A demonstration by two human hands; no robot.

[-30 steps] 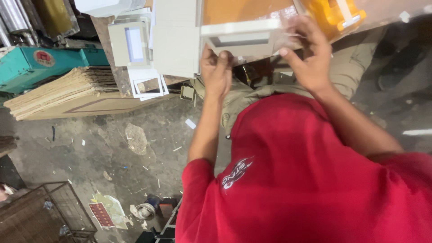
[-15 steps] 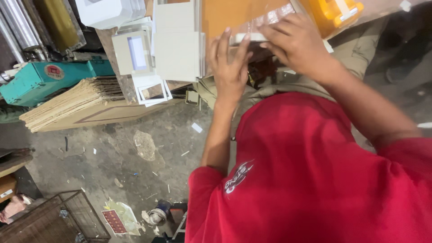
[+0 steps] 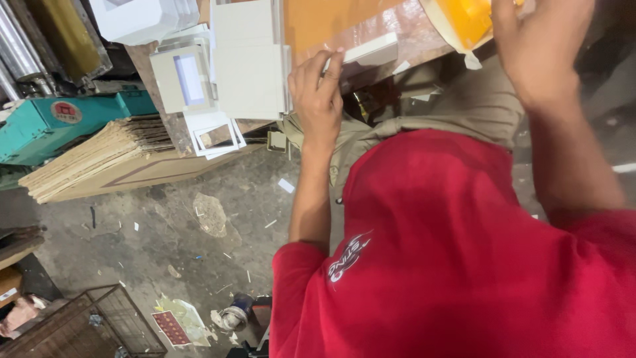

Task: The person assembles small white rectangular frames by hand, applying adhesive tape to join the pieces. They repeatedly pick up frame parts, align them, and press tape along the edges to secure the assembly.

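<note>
While left hand [image 3: 318, 99] presses table edge, white card [image 3: 368, 52] at fingertips.

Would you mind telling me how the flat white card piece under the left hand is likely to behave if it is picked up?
The white card piece looks thin and flat, so probably light and slightly bendy. The left hand presses its edge with fingertips alone, suggesting little weight. On the glossy brown table it may slide easily.

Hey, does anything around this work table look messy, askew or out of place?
Yes. Paper scraps and a crumpled sheet litter the grey concrete floor, and the white cut-out cardboard frames hang over the brown table's edge.
</note>
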